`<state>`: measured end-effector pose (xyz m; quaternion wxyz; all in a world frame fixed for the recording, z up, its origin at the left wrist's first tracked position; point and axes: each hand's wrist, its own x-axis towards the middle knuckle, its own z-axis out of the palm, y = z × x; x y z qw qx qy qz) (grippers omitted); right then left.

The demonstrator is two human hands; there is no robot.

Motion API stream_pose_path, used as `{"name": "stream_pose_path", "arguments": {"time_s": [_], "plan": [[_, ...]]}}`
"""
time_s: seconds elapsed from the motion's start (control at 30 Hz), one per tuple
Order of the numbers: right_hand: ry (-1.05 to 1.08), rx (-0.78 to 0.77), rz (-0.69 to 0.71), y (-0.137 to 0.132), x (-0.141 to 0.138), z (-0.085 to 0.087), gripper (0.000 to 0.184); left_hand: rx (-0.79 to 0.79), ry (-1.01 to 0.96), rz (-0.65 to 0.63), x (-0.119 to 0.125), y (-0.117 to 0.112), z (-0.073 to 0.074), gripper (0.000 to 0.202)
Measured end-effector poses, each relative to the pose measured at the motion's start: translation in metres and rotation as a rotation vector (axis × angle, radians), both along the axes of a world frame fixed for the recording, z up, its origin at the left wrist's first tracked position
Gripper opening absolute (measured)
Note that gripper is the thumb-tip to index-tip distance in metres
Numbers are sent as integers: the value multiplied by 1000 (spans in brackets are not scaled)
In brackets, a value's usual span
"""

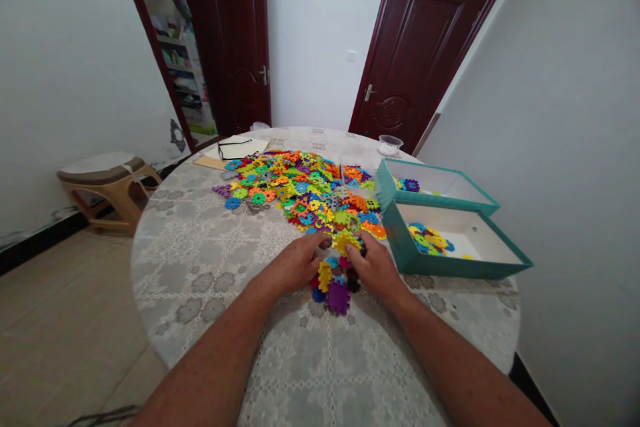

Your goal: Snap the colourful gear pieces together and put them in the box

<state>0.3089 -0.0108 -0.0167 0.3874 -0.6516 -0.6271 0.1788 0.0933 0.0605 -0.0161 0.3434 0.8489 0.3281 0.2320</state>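
Yellow piece, toothed rim: raised at the near side of the heap, above the back of the joined cluster, in the right hand; fingers closed on it, thumb across its face.

Left hand: fingers bent inward, just left of the yellow piece and the joined cluster; whether they grip anything cannot be told.

Joined cluster: yellow, blue, pink and dark pieces, between the hands; purple square at its near end, patterned cloth from there toward the wearer.

Heap: mixed colours, loose, spread across the middle and back; ragged left edge well inside the tabletop's curved left rim, bare cloth between.

Front box: teal, white inside, a few pieces at its left end; left wall just beside the heap and near the right hand, limiting room on that side.

Rear box: teal, directly behind.

Spectacles: on paper, far left.

Clear bowl: near far rim.
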Motion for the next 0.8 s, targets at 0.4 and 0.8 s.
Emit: {"name": "stream_pose_path", "arguments": {"time_s": [0.4,0.8], "plan": [[-194,-208,724,-33,8,31,36,12,99,-158,-4,0,7,53],[-156,-280,591,-31,8,28,41,9,103,-211,-6,-6,16,23]]}}
